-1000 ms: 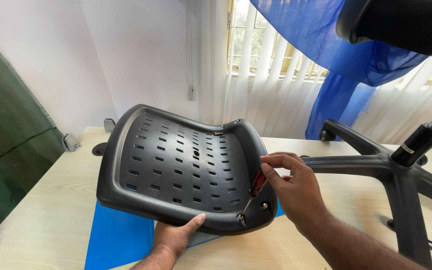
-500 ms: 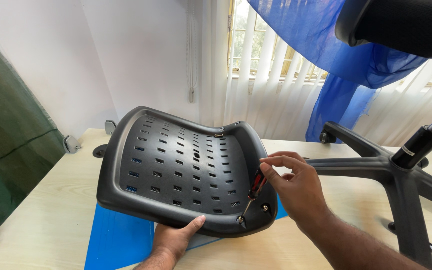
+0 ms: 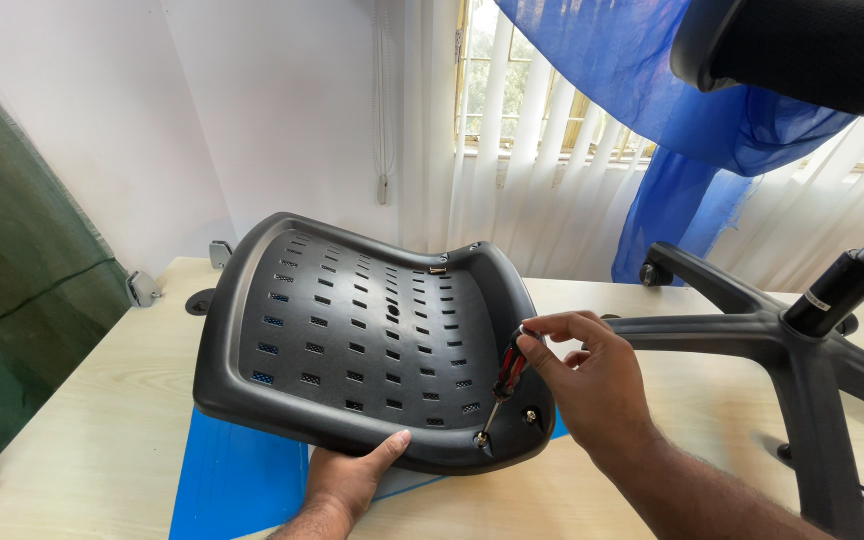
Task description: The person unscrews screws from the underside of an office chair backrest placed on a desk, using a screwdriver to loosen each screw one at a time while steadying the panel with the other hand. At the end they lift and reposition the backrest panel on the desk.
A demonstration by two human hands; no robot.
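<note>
— Seat pan (image 3: 352, 340), black plastic with rows of slots, is tipped up on its near edge over a blue sheet (image 3: 237, 480) on the pale wooden table (image 3: 82, 440). See who's propping it?

— Left hand (image 3: 352, 478), from underneath. Palm up below the front rim, thumb pressed against the rim's lip, fingers tucked out of sight behind the plastic, so I can't tell how they're curled.

— And just to the right of that thumb?

— A small red-and-black screwdriver (image 3: 504, 385), tip set in a screw (image 3: 479, 440) at the pan's lower right corner. A second screw head (image 3: 530, 414) sits right beside it, nearer the right hand.

— How far along would you call it?

— Going by what shows, that neighbouring screw looks seated, and the one under the tip is being worked. There's a metal clip (image 3: 439, 266) at the far rim, well away from both hands. Whether other fixings are left, I can't see.

— The right hand (image 3: 592, 385)?

— Wrist bent, forearm coming in from the lower right, thumb and forefinger pinching the driver's handle top, the remaining fingers loosely curled.

— Beyond that hand?

— A black five-star chair base (image 3: 752, 330) with its gas cylinder (image 3: 847, 280), lying on the table, apart from the pan.
</note>
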